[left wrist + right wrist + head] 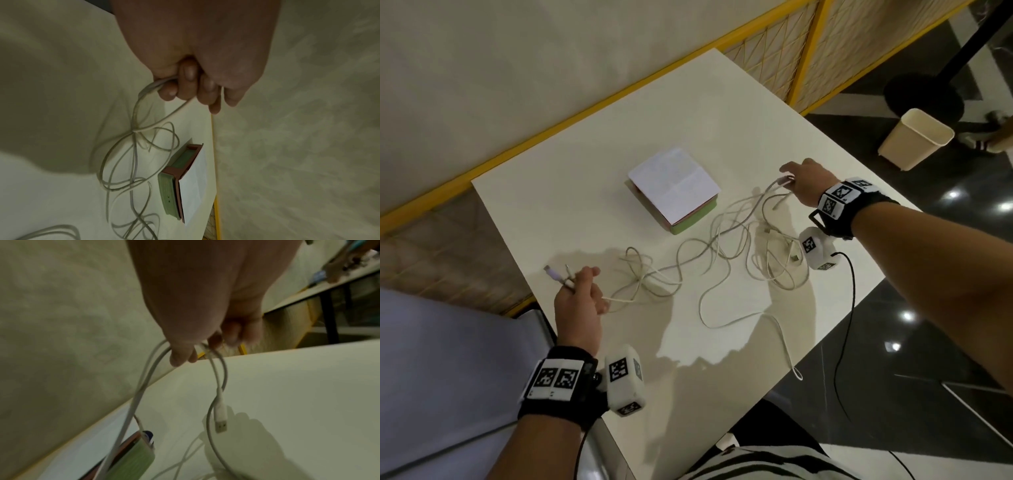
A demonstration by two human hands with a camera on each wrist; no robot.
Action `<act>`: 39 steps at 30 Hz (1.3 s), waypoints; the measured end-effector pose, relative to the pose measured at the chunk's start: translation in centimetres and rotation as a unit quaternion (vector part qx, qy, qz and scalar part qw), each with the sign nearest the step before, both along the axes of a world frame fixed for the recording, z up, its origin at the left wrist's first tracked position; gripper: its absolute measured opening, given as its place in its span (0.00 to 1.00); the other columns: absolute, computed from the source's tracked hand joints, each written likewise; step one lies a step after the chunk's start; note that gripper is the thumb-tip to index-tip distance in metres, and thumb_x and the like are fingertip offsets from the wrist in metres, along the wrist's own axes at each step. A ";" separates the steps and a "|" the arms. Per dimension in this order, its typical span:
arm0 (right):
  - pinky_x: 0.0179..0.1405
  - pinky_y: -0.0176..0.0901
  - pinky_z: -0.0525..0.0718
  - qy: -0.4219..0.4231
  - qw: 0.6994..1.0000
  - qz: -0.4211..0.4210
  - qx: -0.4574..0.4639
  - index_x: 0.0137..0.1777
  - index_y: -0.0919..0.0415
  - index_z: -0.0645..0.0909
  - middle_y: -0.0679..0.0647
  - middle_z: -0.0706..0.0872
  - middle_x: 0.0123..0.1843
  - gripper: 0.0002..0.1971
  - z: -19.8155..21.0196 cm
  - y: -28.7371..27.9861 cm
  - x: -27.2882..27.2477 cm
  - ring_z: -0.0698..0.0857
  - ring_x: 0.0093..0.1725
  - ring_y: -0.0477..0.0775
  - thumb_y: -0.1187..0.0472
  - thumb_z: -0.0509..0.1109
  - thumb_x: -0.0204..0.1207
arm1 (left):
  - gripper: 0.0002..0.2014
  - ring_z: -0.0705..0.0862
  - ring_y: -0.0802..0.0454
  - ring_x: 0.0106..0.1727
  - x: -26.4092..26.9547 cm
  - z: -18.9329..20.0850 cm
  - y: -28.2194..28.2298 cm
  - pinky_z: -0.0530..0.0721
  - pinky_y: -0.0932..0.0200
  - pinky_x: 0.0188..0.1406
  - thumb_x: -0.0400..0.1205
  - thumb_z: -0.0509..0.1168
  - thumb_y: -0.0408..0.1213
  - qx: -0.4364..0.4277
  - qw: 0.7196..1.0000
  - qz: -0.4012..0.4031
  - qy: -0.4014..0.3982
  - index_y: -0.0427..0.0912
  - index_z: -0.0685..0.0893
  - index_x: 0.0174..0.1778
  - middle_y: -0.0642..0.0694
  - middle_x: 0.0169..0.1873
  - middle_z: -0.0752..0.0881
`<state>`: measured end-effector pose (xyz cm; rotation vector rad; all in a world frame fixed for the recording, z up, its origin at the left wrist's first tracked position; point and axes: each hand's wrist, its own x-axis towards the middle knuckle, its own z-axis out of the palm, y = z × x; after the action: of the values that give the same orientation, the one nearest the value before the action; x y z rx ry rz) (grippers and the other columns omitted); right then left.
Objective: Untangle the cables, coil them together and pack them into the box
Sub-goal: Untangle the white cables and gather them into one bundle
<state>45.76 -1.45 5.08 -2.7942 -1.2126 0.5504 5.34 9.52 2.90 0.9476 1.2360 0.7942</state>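
Right now your left hand (578, 305) curls its fingers (188, 81) round several cable ends near the table's near-left corner, with a plug (553, 273) and another tip poking out past the knuckles toward the left edge. From that fist the cables (709, 253) run rightward across the table (722, 113) in a loose tangle of crossing loops, still knotted together in the middle. Your right hand (806, 183) is raised above the table's right side, fingers closed round other strands, and a USB plug (221, 424) dangles free below it on a short hanging loop. One strand trails off toward you and ends at the table's near edge. Between your hands and further from you sits the box (690, 219), green with a pinkish rim, flat on the table and covered by a white sheet of paper (674, 183); the cables lie just beside it, none inside that you can see. Beyond the table, a cream bin (914, 142) stands on the dark floor.
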 end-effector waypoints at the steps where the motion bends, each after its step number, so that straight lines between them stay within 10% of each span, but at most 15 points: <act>1: 0.64 0.53 0.76 0.050 0.999 -0.014 0.017 0.77 0.52 0.65 0.65 0.76 0.68 0.29 -0.2 -0.1 0.2 0.79 0.65 0.67 0.56 0.69 0.78 | 0.12 0.60 0.60 0.17 0.1 0.0 -0.1 0.64 0.66 0.18 0.87 0.56 0.39 -0.008 1.000 0.001 -0.019 0.44 0.80 0.40 0.57 0.15 0.64; 5: 0.64 0.50 0.80 0.188 0.971 -0.107 0.105 0.83 0.45 0.48 0.58 0.72 0.76 0.50 -1.1 -2.1 0.0 0.83 0.63 0.60 0.71 0.75 0.70 | 0.13 0.63 0.58 0.18 0.5 -0.1 -0.7 0.66 0.64 0.21 0.87 0.53 0.37 -0.021 0.998 -0.013 -0.053 0.42 0.79 0.39 0.54 0.15 0.68; 11: 0.56 0.48 0.78 0.134 0.960 -0.242 0.040 0.59 0.67 0.80 0.67 0.85 0.60 0.14 -6.7 -8.3 -3.7 0.82 0.61 0.67 0.61 0.69 0.76 | 0.15 0.69 0.56 0.21 1.2 -0.6 -1.2 0.66 0.58 0.29 0.88 0.51 0.41 0.003 0.999 -0.037 -0.015 0.43 0.78 0.39 0.54 0.19 0.76; 24: 0.40 0.43 0.75 0.166 0.949 -0.267 0.018 0.33 0.58 0.75 0.59 0.84 0.40 0.12 -8.4 -7.7 -9.4 0.80 0.41 0.60 0.55 0.66 0.76 | 0.14 0.71 0.58 0.30 3.2 -0.8 -2.8 0.72 0.63 0.29 0.88 0.53 0.41 -0.053 0.998 -0.018 0.007 0.46 0.75 0.37 0.52 0.35 0.79; 34: 0.45 0.48 0.76 0.182 0.901 -0.352 0.175 0.43 0.72 0.80 0.67 0.86 0.41 0.13 -8.1 -8.2 -9.3 0.83 0.46 0.66 0.59 0.64 0.75 | 0.16 0.85 0.56 0.32 3.2 -1.5 -3.8 0.77 0.60 0.43 0.88 0.53 0.36 -0.055 0.996 -0.066 0.000 0.41 0.77 0.34 0.52 0.19 0.83; 39: 0.48 0.45 0.78 0.204 0.911 -0.213 0.287 0.46 0.61 0.80 0.60 0.89 0.45 0.05 -3.9 -7.0 -12.2 0.84 0.45 0.58 0.60 0.68 0.77 | 0.13 0.75 0.55 0.18 3.3 -1.2 -4.0 0.77 0.52 0.43 0.88 0.53 0.36 -0.080 0.992 -0.093 -0.024 0.40 0.76 0.38 0.54 0.13 0.68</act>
<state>33.52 -8.41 1.19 -2.1858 -0.5343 0.5796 8.62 5.48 1.68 0.8932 1.1333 0.5590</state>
